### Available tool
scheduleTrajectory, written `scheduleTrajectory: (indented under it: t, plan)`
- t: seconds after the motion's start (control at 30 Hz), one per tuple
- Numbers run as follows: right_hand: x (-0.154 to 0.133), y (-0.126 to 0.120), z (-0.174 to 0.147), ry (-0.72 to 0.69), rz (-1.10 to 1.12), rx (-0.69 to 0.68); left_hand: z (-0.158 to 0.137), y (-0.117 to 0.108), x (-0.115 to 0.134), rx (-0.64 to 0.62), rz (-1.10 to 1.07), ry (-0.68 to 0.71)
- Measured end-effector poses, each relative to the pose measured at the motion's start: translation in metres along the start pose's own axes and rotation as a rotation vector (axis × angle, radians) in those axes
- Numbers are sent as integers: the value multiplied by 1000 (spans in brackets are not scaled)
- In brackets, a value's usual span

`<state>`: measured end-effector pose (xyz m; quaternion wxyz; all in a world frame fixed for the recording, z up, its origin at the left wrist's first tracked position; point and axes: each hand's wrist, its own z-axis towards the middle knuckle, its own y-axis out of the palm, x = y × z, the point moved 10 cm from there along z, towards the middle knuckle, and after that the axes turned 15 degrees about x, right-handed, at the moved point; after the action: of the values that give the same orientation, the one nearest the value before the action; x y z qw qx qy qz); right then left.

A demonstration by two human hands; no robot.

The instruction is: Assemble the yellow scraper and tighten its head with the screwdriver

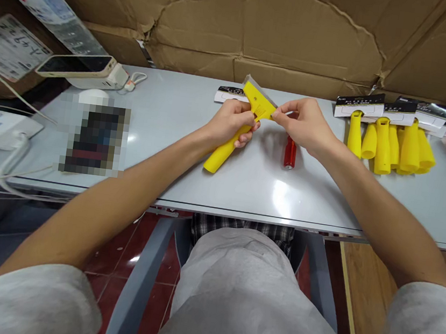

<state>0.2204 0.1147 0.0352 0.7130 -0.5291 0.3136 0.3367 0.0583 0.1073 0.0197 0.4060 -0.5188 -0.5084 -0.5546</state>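
Note:
A yellow scraper (260, 105) with a thin, pale blade edge along its head is held tilted above the table. My left hand (234, 121) wraps round its handle, the lower end pointing toward me. The thumb and index finger of my right hand (304, 121) are pinched together at the right corner of the scraper's head. Any small part between those fingertips is hidden. Below my right hand lies a red-handled tool (290, 153), like a screwdriver; its far end is covered by the hand. A black-and-white card (228, 95) lies behind my left hand.
Several yellow scrapers (383, 146) with black-and-white cards (359, 104) lie at the right. On the left are a phone (76, 65), a plastic bottle (50, 2), cables and a blurred-out item (98, 141). Cardboard (240, 28) stands along the back of the white table (187, 190).

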Motion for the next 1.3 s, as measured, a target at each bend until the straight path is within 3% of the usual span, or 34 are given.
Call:
scheduleTrajectory:
  t: [0.2,0.7,1.3]
  plan:
    - [-11,-6,-2,-27,22,44,-1,1,-1,11,-41,-19]
    - [-5,-4,-11,152,79,58,-2,-1,-1,48,-18,-26]
    - [-12,-10,-8,1,-38,131,3,-1,-10,-3,-12,-25]
